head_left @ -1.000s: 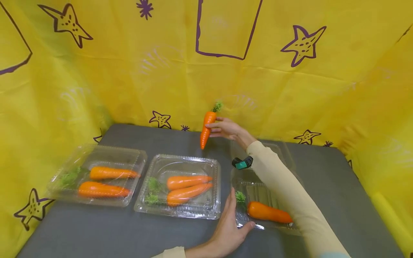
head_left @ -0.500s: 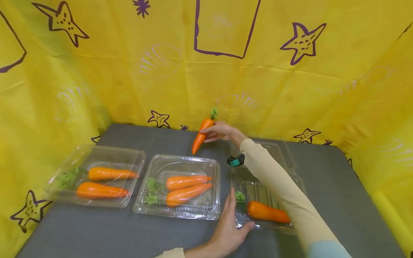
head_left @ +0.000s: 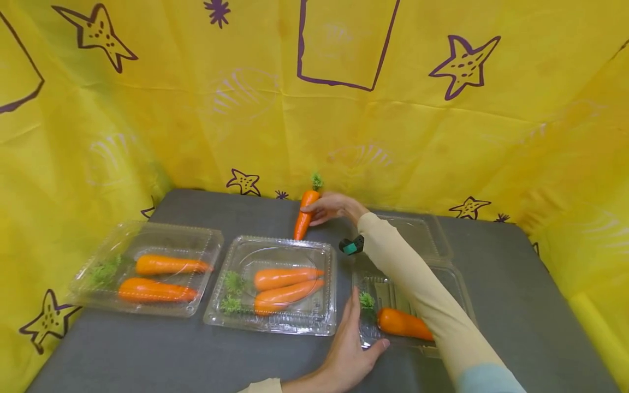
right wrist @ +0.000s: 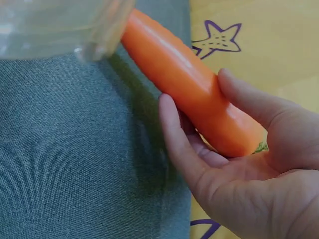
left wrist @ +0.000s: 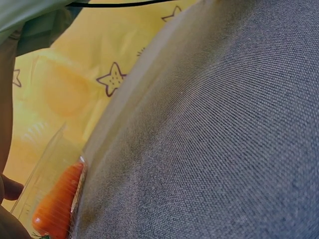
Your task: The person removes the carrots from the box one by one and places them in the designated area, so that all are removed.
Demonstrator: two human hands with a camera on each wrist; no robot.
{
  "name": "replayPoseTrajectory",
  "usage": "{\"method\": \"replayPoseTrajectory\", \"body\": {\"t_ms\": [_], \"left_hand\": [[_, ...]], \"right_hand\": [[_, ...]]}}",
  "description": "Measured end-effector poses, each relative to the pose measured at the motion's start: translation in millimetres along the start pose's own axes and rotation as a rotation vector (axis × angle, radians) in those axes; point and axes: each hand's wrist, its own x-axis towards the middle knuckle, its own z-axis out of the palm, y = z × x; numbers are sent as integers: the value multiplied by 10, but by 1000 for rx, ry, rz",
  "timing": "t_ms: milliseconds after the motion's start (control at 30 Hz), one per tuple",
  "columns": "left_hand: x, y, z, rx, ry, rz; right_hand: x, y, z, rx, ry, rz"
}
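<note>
A: Rt. hand [head_left: 330,207], posn.?
B: Pinching the held carrot [head_left: 302,219] btwn thumb and fingers; green top up, tapered tip down, body tilted.

A: Lt. hand [head_left: 346,349]?
B: Fingers extended side by side along the left side of the rt. clamshell [head_left: 454,281], thumb spread apart at its front edge.

A: Held carrot's location?
B: Nr. the back of the table, just behind the ctr. clamshell [head_left: 275,246]. Whether the tip touches rim or table, can't tell; in the rt. wrist view a blurred corner of clear plastic overlaps the tip end.

A: Contents of the rt. clamshell?
B: One lying carrot [head_left: 400,323], green tuft [head_left: 366,300] at its left end, tip toward the right, partly behind the beige sleeve [head_left: 408,267]. The lid [head_left: 417,234] is folded back, away from the person. The lt. wrist view shows that carrot thru clear plastic.

A: And the ctr. one?
B: Lid down; a ctr. pair of carrots [head_left: 287,296] inside, side by side, tufts left, tips right.

A: Farther out?
B: Lt. clamshell [head_left: 167,234], also lid down, w/ a lt. pair of carrots [head_left: 156,290] in the same orientation.

A: Surroundings?
B: Gray fabric-topped table [head_left: 236,355]; yellow cloth [head_left: 295,125] behind and at both sides, printed w/ purple-outlined starfish [head_left: 464,68]. A black-and-teal device [head_left: 351,246] sits by the rt. wrist.
</note>
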Motion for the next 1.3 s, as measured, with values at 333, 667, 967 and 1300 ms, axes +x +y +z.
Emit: {"method": "replayPoseTrajectory", "body": {"t_ms": [333,667,967,1300], "left_hand": [[-2,22,15,-26,0,-23],[-21,20,30,-43,-15,-26],[12,26,5,-23,-13,-19],[-4,17,-4,-16,-10,1]], "right_hand": [[56,66,30,-40,46,53],[7,119,86,-95,101,41],[-59,28,150,-153,213,19],[-78,7,245,-142,224,-51]]}}
